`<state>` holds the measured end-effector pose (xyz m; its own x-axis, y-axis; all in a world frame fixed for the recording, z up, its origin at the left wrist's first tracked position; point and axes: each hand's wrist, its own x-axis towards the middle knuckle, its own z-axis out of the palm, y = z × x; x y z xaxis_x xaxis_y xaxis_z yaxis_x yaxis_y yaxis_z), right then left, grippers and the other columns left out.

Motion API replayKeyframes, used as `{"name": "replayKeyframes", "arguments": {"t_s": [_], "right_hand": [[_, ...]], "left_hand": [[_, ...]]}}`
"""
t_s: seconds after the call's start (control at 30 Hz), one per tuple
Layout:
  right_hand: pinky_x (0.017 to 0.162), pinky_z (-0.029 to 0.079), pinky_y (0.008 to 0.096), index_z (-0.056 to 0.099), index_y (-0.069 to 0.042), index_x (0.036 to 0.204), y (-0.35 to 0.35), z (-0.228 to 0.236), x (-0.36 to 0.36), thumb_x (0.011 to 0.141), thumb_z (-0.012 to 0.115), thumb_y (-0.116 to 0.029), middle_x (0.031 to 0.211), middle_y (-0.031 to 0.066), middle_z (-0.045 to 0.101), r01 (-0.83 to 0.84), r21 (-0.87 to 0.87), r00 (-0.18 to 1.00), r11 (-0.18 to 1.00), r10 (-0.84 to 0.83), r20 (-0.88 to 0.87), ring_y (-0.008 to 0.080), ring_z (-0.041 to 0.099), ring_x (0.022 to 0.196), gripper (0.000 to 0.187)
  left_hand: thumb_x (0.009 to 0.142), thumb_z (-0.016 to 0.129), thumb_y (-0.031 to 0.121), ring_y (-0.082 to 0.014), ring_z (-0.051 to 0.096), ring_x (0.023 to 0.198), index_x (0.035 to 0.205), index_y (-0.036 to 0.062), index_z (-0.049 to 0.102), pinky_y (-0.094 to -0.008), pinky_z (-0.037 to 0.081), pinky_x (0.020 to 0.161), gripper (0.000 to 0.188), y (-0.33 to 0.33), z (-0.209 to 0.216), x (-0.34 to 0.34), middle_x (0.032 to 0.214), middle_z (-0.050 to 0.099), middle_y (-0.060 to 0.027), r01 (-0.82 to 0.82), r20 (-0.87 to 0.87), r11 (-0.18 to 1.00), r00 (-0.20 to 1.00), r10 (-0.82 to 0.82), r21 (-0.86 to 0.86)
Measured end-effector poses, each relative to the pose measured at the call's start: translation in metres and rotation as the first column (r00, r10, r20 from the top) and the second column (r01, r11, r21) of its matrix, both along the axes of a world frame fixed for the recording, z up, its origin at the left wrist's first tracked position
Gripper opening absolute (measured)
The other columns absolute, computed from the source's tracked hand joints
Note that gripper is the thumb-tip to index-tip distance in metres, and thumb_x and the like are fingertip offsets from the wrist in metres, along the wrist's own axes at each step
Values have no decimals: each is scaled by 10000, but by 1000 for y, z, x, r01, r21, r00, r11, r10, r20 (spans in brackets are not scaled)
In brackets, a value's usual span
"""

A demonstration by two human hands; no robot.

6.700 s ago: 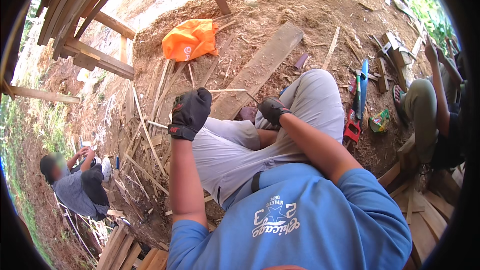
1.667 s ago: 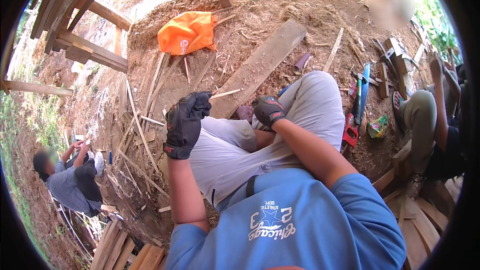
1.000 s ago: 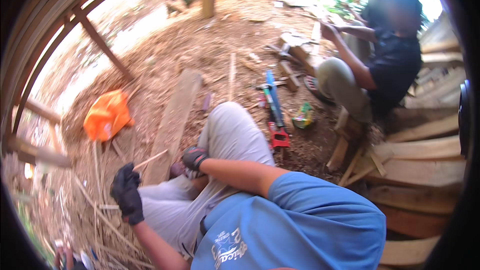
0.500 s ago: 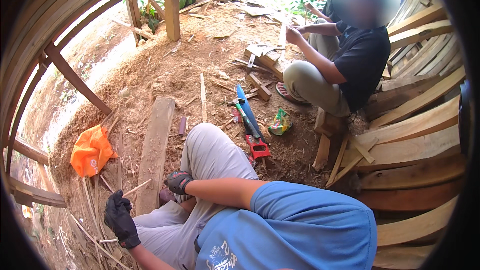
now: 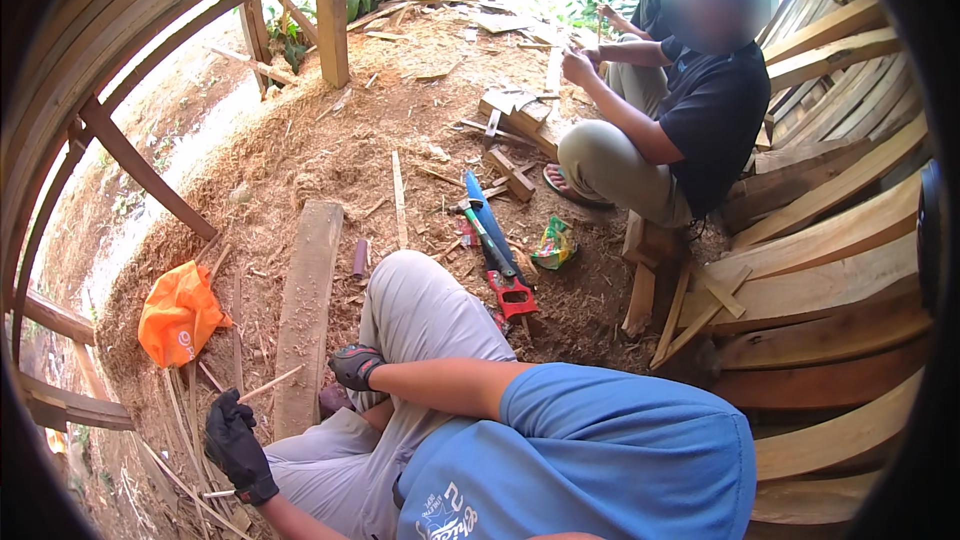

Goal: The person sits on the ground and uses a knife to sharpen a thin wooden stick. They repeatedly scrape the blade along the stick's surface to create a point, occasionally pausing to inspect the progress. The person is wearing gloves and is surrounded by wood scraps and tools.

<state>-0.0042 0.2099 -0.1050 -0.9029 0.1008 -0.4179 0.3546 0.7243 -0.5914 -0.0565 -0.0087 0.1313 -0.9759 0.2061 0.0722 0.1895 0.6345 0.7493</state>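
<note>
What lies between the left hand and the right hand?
In the head view, a thin stick juts from the left hand into the gap, and the plank runs past its tip, before the right hand.

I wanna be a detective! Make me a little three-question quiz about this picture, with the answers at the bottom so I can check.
1. Fill in the blank: The saw on the ground has a handle coloured ____.

2. True or false: The left hand of the person wearing the camera holds a thin stick.

3. Pick one: Which lies to the left of the wide plank in the picture?
a) the green packet
b) the orange bag
c) the saw

Key:
1. Red
2. True
3. b, the orange bag
</note>
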Motion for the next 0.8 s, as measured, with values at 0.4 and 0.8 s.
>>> {"name": "replayKeyframes", "arguments": {"t_s": [0.4, 0.8], "right_hand": [[896, 582, 506, 754, -46, 1134, 4, 8, 3, 993, 515, -216, 1142, 213, 747, -15, 17, 1000, 1000, 16, -22, 388, 730, 1056, 326], [991, 502, 689, 707, -193, 1328, -26, -25, -13, 1000, 516, -331, 1313, 161, 729, -9, 227, 988, 974, -26, 153, 412, 708, 1187, 404]], "left_hand": [[1092, 583, 359, -247, 615, 697, 1006, -4, 759, -405, 481, 655, 412, 7, 0, -7, 781, 656, -113, 54, -153, 990, 985, -74, -131], [1115, 533, 245, -304, 678, 772, 949, 53, 766, -437, 523, 741, 345, -22, -11, -3, 818, 704, -121, 253, -366, 922, 861, -353, -292]]}}
